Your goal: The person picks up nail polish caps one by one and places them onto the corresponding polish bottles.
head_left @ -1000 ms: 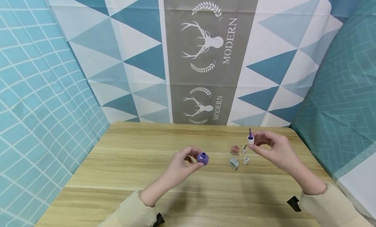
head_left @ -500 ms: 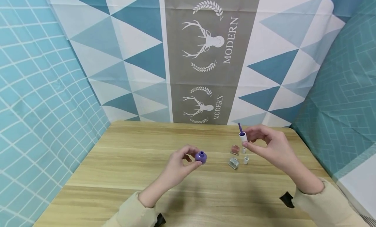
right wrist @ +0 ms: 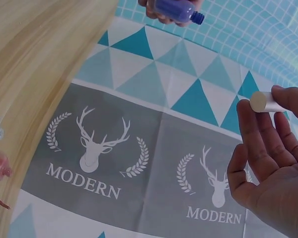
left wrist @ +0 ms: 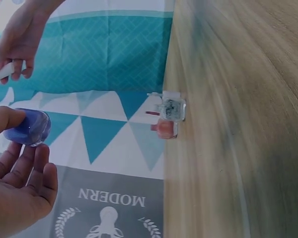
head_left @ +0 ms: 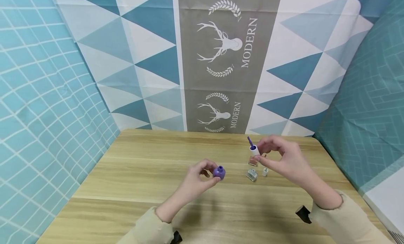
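Note:
My left hand (head_left: 200, 175) holds an uncapped purple nail polish bottle (head_left: 219, 172) above the table, neck up. Thumb and fingers pinch it from the side, as the left wrist view of the bottle (left wrist: 31, 126) also shows. My right hand (head_left: 285, 158) pinches a white nail polish cap (head_left: 254, 151) with its purple-coated brush (head_left: 250, 141) pointing up and leftward. In the right wrist view the white cap (right wrist: 264, 102) sits between thumb and fingertips. Bottle and brush are apart, the brush higher and to the right.
On the wooden table (head_left: 142, 180) stand an open pinkish-red polish bottle (head_left: 253, 161) and an open silvery glitter bottle (head_left: 251, 175). A white cap (head_left: 265, 172) stands beside the glitter bottle. Another brush is mostly hidden behind my right hand. Patterned cloths surround the table.
My right hand has moved left with the cap and brush, nearer the purple bottle, and the brush now tilts left. My left hand has barely shifted.

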The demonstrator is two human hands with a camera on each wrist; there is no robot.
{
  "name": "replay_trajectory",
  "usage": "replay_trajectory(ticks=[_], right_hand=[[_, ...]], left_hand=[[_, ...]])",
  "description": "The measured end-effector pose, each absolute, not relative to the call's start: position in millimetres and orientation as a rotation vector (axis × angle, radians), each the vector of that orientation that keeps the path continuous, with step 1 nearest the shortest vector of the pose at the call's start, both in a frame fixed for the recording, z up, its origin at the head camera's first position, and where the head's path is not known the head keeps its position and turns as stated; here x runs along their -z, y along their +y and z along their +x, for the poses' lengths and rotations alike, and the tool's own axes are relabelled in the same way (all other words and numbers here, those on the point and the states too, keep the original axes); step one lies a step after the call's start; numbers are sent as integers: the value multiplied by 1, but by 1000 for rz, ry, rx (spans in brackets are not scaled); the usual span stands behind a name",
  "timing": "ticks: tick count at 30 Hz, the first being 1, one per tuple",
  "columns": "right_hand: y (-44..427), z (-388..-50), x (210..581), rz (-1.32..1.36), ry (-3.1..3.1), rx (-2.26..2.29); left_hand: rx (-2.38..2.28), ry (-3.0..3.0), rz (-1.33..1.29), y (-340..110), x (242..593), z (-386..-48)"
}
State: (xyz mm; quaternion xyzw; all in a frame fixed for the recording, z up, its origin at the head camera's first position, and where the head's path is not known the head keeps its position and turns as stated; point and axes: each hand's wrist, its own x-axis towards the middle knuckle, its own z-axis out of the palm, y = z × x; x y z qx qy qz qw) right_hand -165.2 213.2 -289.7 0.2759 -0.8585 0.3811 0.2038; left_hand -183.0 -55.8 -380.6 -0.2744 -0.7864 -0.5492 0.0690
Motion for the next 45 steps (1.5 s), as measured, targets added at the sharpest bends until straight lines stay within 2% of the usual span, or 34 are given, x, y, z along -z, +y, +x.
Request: replay_trajectory(ticks=[18, 45], right_hand=[[209, -170, 307, 781, -2409, -925], [209, -176, 322, 865, -2401, -937]], left_hand=[[1763, -2357, -825, -37, 399, -195], [1746, -2414, -753, -34, 401, -191]])
